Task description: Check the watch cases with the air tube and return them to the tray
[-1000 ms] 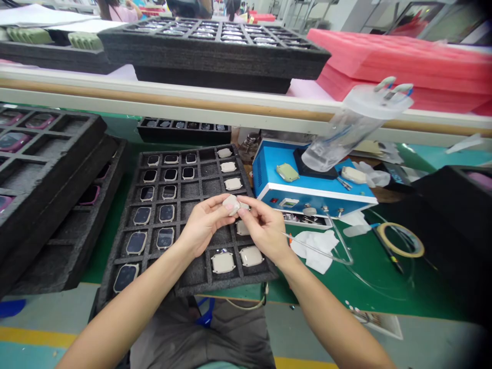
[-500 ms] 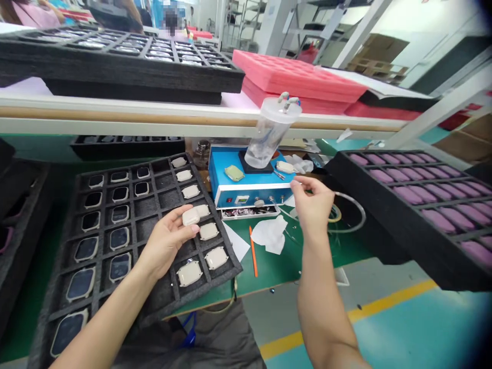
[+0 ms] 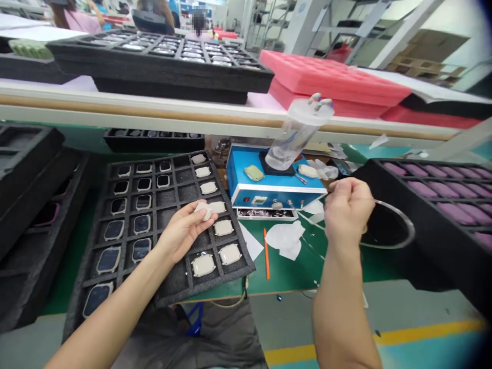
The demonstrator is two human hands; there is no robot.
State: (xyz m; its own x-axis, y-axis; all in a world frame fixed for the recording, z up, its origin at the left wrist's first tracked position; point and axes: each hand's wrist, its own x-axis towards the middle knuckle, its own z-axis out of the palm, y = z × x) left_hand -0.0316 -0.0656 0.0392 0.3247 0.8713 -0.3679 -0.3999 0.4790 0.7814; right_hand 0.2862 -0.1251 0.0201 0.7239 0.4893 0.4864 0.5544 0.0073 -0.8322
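My left hand [image 3: 188, 228] pinches a cream watch case [image 3: 203, 210] over a black foam tray [image 3: 165, 218]. Cream watch cases like this one [image 3: 203, 265] sit in the tray's right-hand cells, while dark-screened watches [image 3: 108, 260] fill cells on its left. My right hand [image 3: 348, 210] is closed in front of the right end of a blue control box [image 3: 246, 169]. What its fingers grip is hidden. A clear tube [image 3: 407, 225] loops out beside it. On the box lie a greenish watch case [image 3: 254, 173] and a cream one [image 3: 307, 170], beside a clear cylinder [image 3: 288, 141].
An orange stick [image 3: 266, 256] and crumpled white tissue [image 3: 285, 238] lie on the green bench. Stacked black trays [image 3: 31, 205] stand at left; a tray of purple pieces [image 3: 457, 212] is at right. A shelf edge [image 3: 154, 114] crosses above, carrying pink foam trays [image 3: 330, 77].
The view has shifted left. My left hand has tilted the watch case. My right hand has turned from a loose pinch to a tighter, more closed grip, still by the blue box's right end.
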